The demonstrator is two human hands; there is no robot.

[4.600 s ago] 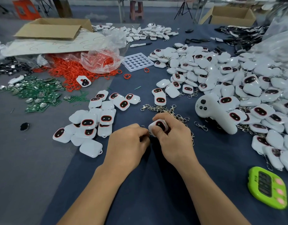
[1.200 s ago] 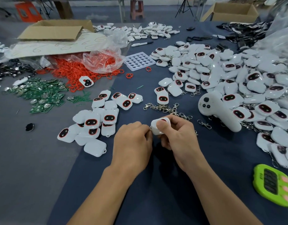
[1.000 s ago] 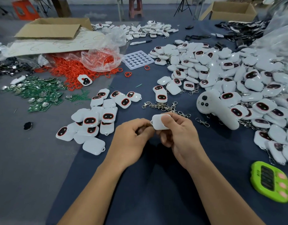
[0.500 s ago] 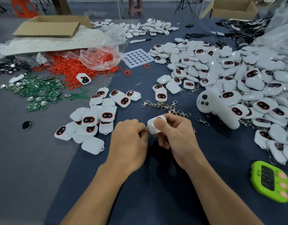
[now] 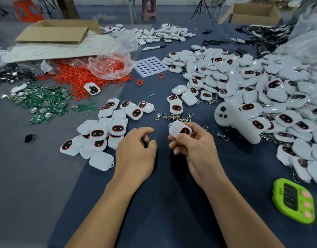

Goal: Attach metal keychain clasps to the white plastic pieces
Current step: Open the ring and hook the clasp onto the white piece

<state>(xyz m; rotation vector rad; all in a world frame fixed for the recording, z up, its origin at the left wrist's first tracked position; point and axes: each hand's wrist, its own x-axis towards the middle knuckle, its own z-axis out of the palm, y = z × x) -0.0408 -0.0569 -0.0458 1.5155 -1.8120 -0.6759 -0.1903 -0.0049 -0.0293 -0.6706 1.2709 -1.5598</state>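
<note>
My right hand (image 5: 193,147) grips one white plastic piece (image 5: 179,130) with a dark red-rimmed window, held just above the blue cloth. My left hand (image 5: 136,149) hovers a little to its left, fingers loosely curled, with nothing visible in it and a gap between it and the piece. A heap of metal keychain clasps (image 5: 173,116) lies right behind my hands, and a single clasp (image 5: 221,136) lies to the right. A small pile of white pieces (image 5: 100,133) sits to the left, a much larger pile (image 5: 243,83) to the right.
A white handheld controller (image 5: 233,122) lies at the edge of the right pile. A green timer (image 5: 293,200) sits at the near right. Red rings (image 5: 82,76), green circuit boards (image 5: 39,102), a white holed tray (image 5: 150,66) and a cardboard box (image 5: 55,31) fill the far left.
My left hand has let go of the piece and drawn away to the left. My right hand has turned the piece so that its dark window faces up.
</note>
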